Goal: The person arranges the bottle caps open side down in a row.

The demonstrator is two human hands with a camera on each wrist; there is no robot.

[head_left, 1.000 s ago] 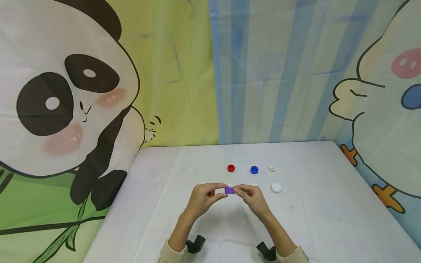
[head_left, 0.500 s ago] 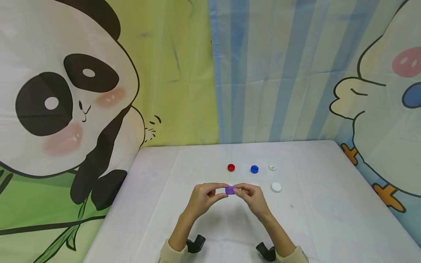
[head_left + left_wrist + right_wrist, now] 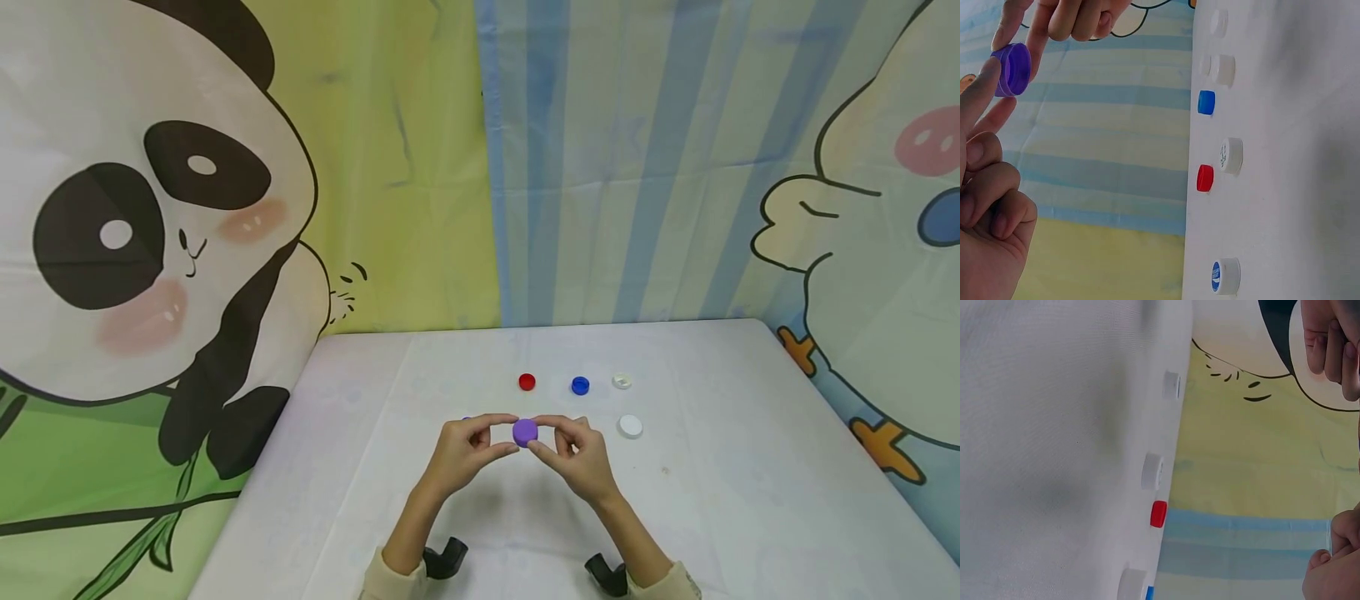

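A purple bottle cap (image 3: 525,432) is held up above the table between both hands, its flat top facing the head camera. My left hand (image 3: 467,450) pinches its left side with thumb and index finger. On the right side, my right hand (image 3: 577,458) pinches it the same way, index finger at the upper edge and thumb at the lower. The left wrist view shows the hollow inside of the purple cap (image 3: 1016,70). In the right wrist view both hands are cut off by the frame edge and the cap is out of sight.
On the white table (image 3: 720,517) lie a red cap (image 3: 527,382), a blue cap (image 3: 581,386), a whitish cap (image 3: 622,381) and a larger white cap (image 3: 630,427). A white cap with a blue label (image 3: 1227,276) and a white printed cap (image 3: 1232,156) appear in the left wrist view.
The purple cap has turned from edge-on to showing its round flat top to the head camera. The right thumb has shifted to its lower edge; the left hand barely moved.
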